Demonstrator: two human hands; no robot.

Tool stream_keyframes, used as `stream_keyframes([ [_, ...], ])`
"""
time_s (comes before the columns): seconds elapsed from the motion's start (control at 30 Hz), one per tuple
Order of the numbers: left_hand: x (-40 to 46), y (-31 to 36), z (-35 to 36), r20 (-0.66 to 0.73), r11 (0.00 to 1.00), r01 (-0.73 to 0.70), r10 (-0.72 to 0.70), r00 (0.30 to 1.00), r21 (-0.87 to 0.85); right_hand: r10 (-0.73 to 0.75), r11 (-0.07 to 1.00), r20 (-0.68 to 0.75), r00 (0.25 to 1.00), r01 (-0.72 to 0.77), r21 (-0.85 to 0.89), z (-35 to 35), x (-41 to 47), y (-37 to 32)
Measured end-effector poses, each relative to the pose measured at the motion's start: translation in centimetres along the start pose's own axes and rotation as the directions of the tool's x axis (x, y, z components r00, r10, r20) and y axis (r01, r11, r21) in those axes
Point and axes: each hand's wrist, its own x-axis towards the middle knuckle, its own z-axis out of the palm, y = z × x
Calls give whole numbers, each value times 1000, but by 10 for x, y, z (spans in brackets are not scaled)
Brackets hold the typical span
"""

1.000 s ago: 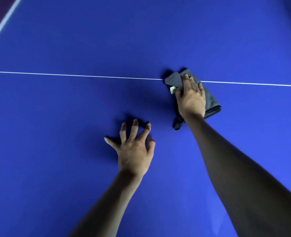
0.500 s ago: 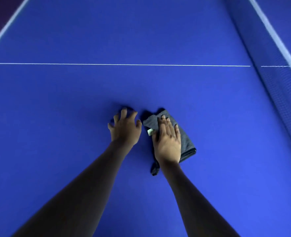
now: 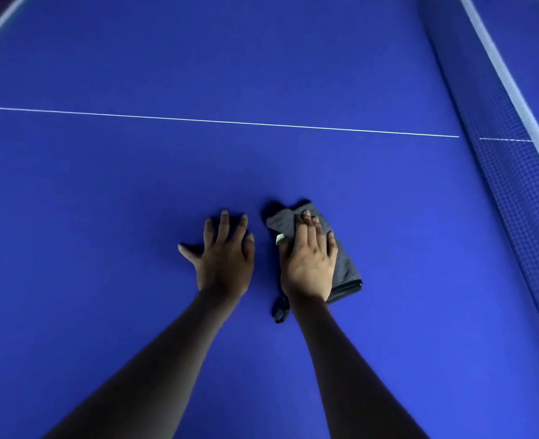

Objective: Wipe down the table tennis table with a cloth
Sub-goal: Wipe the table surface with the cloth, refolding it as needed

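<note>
A folded dark grey cloth with a small pale tag lies flat on the blue table tennis table, near the middle of the view. My right hand presses down on the cloth with straight fingers and covers most of it. Just to its left, my left hand rests palm down on the bare table with fingers spread, apart from the cloth. A dark loop of the cloth sticks out by my right wrist.
The net with its white top band runs along the right side, from top to lower right. A thin white centre line crosses the table beyond my hands. The table's white-edged far left corner shows at top left.
My right hand has slid the cloth back from the white line toward me. It now sits beside my left hand. The view has swung right, bringing the net into sight.
</note>
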Motion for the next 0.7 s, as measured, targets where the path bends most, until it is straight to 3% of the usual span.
stream_keyframes([
  [0.2,7,2,4,-68,999,7,-5,998,39,-1,999,-93,996,-2,-32,39,138,3],
  [0.4,10,-3,1,-69,994,-11,19,997,111,-36,999,45,998,36,1,55,236,9],
  [0.57,13,-3,-4,-8,994,2,-1,1000,113,-66,997,129,989,60,49,44,209,25],
  [0.7,17,-5,-13,98,998,-24,17,995,66,-67,996,52,996,64,59,16,109,43],
])
